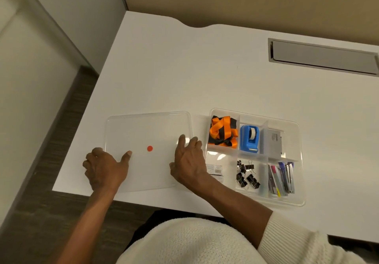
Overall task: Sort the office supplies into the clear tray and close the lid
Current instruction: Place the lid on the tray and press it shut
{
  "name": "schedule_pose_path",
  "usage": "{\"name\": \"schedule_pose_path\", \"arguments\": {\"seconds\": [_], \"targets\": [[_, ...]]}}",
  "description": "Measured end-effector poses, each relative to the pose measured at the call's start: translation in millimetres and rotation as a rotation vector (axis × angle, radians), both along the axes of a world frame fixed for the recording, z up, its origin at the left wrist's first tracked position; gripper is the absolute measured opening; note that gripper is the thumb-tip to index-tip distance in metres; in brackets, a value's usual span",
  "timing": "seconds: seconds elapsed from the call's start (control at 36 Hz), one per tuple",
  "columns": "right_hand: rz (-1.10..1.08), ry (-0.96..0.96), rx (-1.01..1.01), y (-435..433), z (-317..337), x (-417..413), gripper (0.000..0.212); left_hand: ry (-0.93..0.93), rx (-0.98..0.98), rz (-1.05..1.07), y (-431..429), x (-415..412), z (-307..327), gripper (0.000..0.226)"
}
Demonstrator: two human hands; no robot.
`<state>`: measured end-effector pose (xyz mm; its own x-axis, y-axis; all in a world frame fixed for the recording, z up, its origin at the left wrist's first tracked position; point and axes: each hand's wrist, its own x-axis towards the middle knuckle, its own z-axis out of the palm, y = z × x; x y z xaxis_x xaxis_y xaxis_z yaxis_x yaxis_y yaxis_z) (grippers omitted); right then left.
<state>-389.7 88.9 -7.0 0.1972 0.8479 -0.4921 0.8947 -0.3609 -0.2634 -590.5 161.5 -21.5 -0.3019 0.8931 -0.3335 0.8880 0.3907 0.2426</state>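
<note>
Both hands rest on the flat square clear plastic lid (147, 132), which lies on the white desk (205, 75) just left of the clear plastic compartment tray (300, 140). The left hand (104, 169) covers the lid's near left corner: its thumb lies stretched on top of the lid, pointing toward the small round orange sticker (150, 148), and its other fingers curl over the left edge. I cannot tell if these fingers go under the lid. The right hand (189, 159) lies spread at the lid's right edge, fingers loose and pointing away from the person, with the fingertips on or just beyond the edge nearest the tray; it pinches nothing that I can see. The lid looks flat on the desk, its sides about parallel to the desk's front edge.

The tray stands uncovered, its long axis running left to right with the far right corner turned a little away. It holds 6 compartments in 2 rows. In the far row, from left to right, are an orange and black folded lanyard (224, 131), a blue tape dispenser (250, 138) with its long axis pointing toward and away from the person, and a grey box of staples (275, 141). In the near row are a white labelled packet (214, 168), several black binder clips (247, 174), and a bundle of slim staplers (282, 178) lying lengthwise toward the person.
</note>
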Motion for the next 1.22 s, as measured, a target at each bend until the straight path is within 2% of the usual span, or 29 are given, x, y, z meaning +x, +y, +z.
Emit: {"name": "schedule_pose_path", "arguments": {"seconds": [0.14, 0.28, 0.44, 0.61, 0.75, 0.81, 0.94, 1.22], "targets": [[-0.130, 0.050, 0.096, 5.7, -7.4, -8.6, 0.098, -0.070, 0.029, 0.002, 8.3, 0.8, 2.3, 0.086], [-0.283, 0.200, 0.141, 13.4, -3.5, -9.0, 0.090, -0.042, -0.015, 0.050, 25.4, 1.9, 5.2, 0.093], [-0.500, 0.423, 0.172, 19.9, 8.9, -2.9, 0.099, -0.028, -0.002, 0.135, 43.5, -6.7, 15.0, 0.098], [-0.507, 0.511, 0.326, 13.7, 33.5, -0.1, 0.100, -0.055, 0.119, 0.170, 47.2, -17.4, 30.7, 0.096], [-0.437, 0.397, 0.503, -9.4, 54.1, 26.5, 0.095, -0.182, 0.165, 0.168, 38.7, 1.4, 40.8, 0.099], [-0.429, 0.330, 0.569, -22.1, 56.0, 44.1, 0.095, -0.239, 0.168, 0.147, 28.1, 22.9, 43.8, 0.092], [-0.538, 0.234, 0.647, -60.8, 52.9, 98.9, 0.079, -0.307, 0.189, 0.008, -5.7, 87.8, 45.8, 0.083], [-0.714, 0.054, 0.596, -144.8, 31.2, 189.9, 0.072, -0.386, 0.143, -0.288, -64.1, 186.8, 35.9, 0.074]]}}
